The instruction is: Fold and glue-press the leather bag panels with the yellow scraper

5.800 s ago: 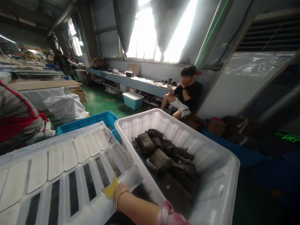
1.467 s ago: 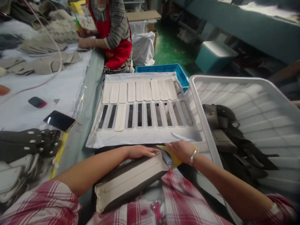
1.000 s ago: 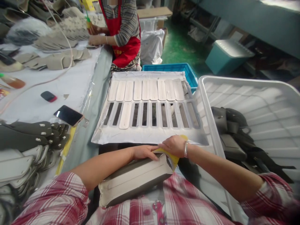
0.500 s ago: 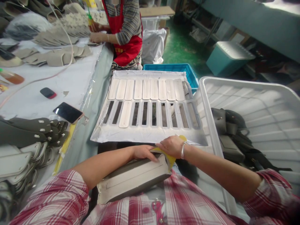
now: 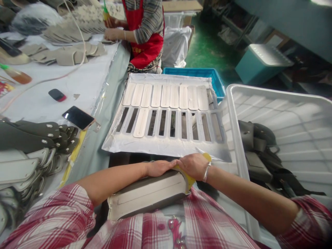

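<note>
A grey folded leather piece [image 5: 145, 195] with a pale inner face lies across my lap. My left hand [image 5: 158, 167] rests flat on its top edge, fingers stretched toward the right. My right hand [image 5: 193, 166] is closed on a yellow scraper [image 5: 190, 180] and presses it on the piece's right end, fingertips touching my left hand. Just beyond my hands lies a white slotted template board [image 5: 166, 147] with several pale strips [image 5: 166, 96] laid in its slots.
A white plastic crate [image 5: 233, 138] at right holds dark bags [image 5: 261, 152]. On the left table are a phone [image 5: 77, 117], stacked grey leather pieces [image 5: 33, 138] and a glue bottle [image 5: 15, 74]. A person in a red apron [image 5: 145, 31] works further up. A blue bin [image 5: 197, 74] stands behind the board.
The view swung from the room and crate down to my lap. Over the last second my right hand drew the yellow scraper slightly left until it met my left hand.
</note>
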Tool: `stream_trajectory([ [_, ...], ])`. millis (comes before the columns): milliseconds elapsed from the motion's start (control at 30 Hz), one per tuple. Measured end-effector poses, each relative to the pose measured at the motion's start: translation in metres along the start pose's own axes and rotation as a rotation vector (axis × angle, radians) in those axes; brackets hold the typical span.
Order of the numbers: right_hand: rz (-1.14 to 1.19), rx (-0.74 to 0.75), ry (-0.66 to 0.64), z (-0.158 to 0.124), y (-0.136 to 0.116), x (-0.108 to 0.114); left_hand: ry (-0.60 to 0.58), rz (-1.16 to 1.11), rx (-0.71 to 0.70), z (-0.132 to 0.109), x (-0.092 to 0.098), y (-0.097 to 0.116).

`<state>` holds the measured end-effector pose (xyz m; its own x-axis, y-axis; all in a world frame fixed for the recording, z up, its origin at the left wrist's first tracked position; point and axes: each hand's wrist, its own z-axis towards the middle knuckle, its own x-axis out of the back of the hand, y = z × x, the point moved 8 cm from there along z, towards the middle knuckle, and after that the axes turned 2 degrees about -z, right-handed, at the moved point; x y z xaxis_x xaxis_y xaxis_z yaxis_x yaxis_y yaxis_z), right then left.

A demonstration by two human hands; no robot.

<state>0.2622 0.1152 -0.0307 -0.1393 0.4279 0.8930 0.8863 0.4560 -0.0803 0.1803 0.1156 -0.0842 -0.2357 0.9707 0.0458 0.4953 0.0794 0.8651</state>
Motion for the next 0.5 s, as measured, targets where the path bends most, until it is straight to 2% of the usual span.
stream_trajectory([
  [67,0.010,-0.012,0.005,-0.001,0.000,0.002,-0.072,0.035,-0.097,-0.001,-0.005,0.010],
  [133,0.024,-0.044,0.011,-0.002,0.001,0.003,-0.089,0.070,-0.129,-0.003,-0.007,0.015],
  [333,0.067,-0.052,-0.021,-0.006,-0.007,-0.007,-0.077,0.228,-0.102,-0.008,-0.010,0.014],
  [433,0.070,-0.082,-0.019,-0.005,-0.008,-0.007,-0.068,0.240,-0.081,-0.012,-0.010,0.018],
  [500,0.088,-0.081,-0.064,-0.007,-0.004,-0.005,-0.060,0.237,-0.067,-0.016,-0.010,0.023],
])
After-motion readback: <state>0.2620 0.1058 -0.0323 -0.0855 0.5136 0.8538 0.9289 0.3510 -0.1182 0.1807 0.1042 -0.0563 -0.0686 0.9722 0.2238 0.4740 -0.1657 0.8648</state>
